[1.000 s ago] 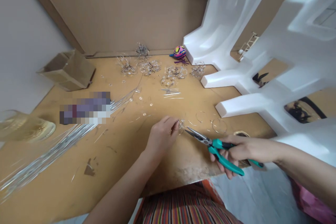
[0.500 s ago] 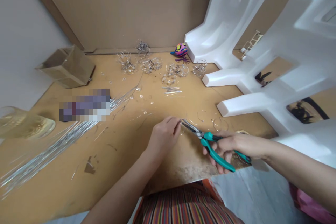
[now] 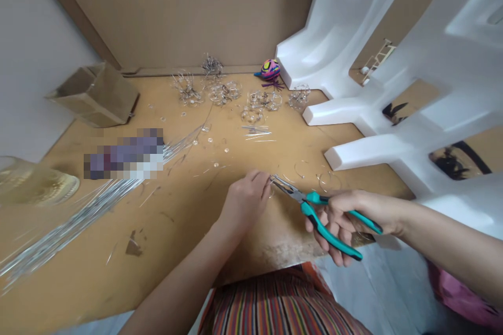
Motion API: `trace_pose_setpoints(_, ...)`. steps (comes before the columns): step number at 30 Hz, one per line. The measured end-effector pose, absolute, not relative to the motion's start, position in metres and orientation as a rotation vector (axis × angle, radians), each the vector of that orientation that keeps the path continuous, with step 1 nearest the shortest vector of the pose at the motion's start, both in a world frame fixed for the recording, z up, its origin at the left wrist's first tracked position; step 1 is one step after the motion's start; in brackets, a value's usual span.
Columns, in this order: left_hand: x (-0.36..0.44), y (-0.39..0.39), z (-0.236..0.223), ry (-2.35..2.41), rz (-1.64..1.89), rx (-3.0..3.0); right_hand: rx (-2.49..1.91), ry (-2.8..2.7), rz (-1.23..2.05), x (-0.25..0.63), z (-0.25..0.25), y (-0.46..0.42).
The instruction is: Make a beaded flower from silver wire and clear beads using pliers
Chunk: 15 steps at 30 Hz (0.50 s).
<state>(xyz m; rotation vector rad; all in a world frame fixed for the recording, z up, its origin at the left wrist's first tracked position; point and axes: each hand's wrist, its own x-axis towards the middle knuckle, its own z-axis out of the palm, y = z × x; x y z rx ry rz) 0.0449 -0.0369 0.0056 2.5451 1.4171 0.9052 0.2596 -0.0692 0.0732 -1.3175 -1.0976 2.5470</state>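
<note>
My left hand (image 3: 248, 194) pinches a small beaded wire loop (image 3: 272, 193) whose clear beads and thin wire are mostly hidden by the fingers. In my right hand (image 3: 346, 214) are long-nose pliers (image 3: 298, 197) with green and black handles, gripped with the handles spread apart. The pliers' jaw tips meet the loop right at my left fingertips; whether they clamp the wire is too small to tell. Curved wire pieces (image 3: 325, 182) lie just beyond the pliers. Short straight wires (image 3: 256, 133) and loose clear beads (image 3: 226, 150) are farther back on the tabletop (image 3: 188, 251).
Several beaded wire clusters (image 3: 225, 92) stand along the back beside a colourful ball-shaped ornament (image 3: 270, 69). A bundle of long wires (image 3: 84, 222) runs across the left, near a cardboard box (image 3: 94, 97) and a transparent container (image 3: 35, 180). White moulded legs (image 3: 353, 154) border the right.
My right hand has brought the pliers leftward until their tips reach the loop at my left fingers. The handles have since spread a little wider. My left hand stays nearly in place.
</note>
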Motion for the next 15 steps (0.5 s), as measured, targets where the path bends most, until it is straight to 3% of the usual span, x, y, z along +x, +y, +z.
trace_pose_setpoints(15, 0.046, -0.036, 0.004, 1.379, 0.909, 2.44, -1.59, -1.093, 2.465, 0.252, 0.087, -0.066)
